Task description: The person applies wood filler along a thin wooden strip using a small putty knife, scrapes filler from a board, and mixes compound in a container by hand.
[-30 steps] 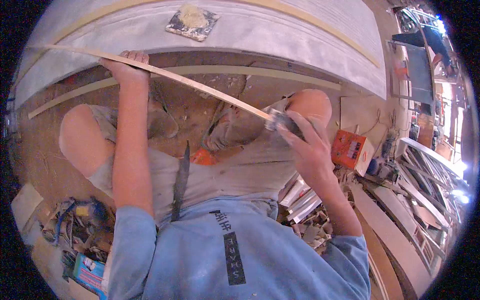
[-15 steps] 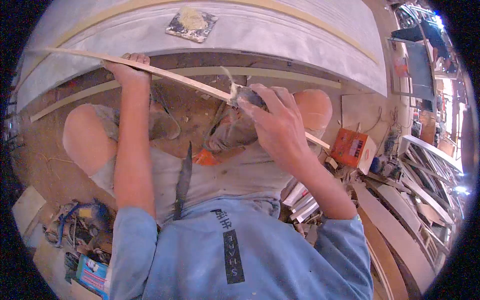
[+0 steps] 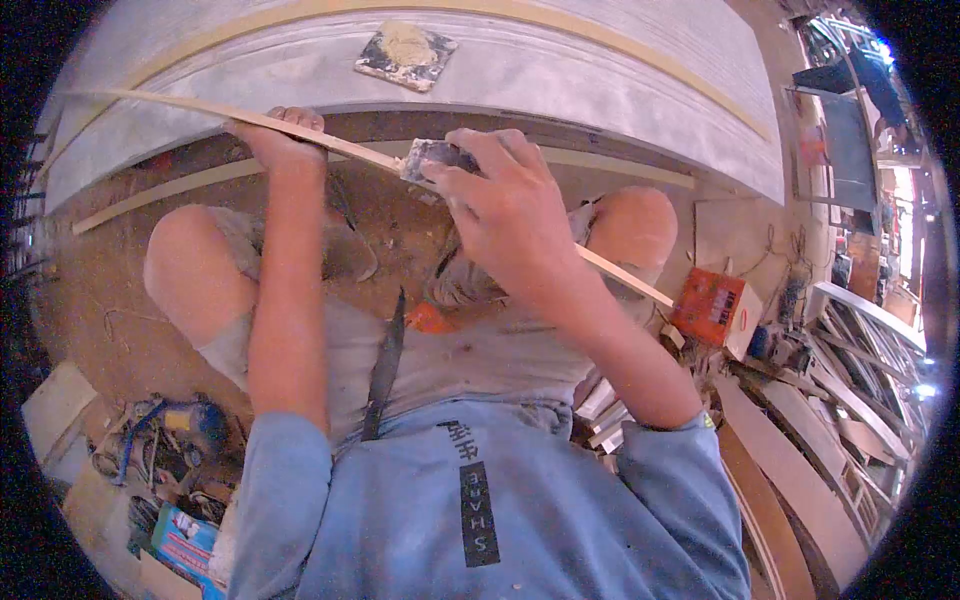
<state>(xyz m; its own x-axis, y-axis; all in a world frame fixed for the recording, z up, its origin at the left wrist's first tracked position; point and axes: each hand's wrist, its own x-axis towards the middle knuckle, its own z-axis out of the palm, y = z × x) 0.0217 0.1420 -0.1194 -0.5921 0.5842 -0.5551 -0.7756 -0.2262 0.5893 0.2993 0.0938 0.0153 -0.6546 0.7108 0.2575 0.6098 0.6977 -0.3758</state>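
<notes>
Left hand (image 3: 283,138) is gripping a long, thin wooden strip (image 3: 360,152) at ten o'clock in the view, its fingers curling closely around the wood. Right hand (image 3: 505,190), near twelve o'clock, is pinching a small dark block (image 3: 420,157) between thumb and bent fingers and is holding it against the strip. The strip's long axis is running slantwise from ten o'clock to four o'clock, passing beneath the right hand. Its ten o'clock end is pointing out over a pale panel (image 3: 560,100) and is blurring there; its other end is reaching close beside an orange box (image 3: 708,305) at three o'clock. On the lap, between seven and eight o'clock, a dark pointed blade-like piece (image 3: 387,370) is lying with its tip pointing to about half past twelve. Farther out, a dark square plate (image 3: 432,75) is resting on the panel just short of twelve o'clock, bearing a pale heap (image 3: 405,45), and long boards (image 3: 790,465) are lying on the floor toward four o'clock
</notes>
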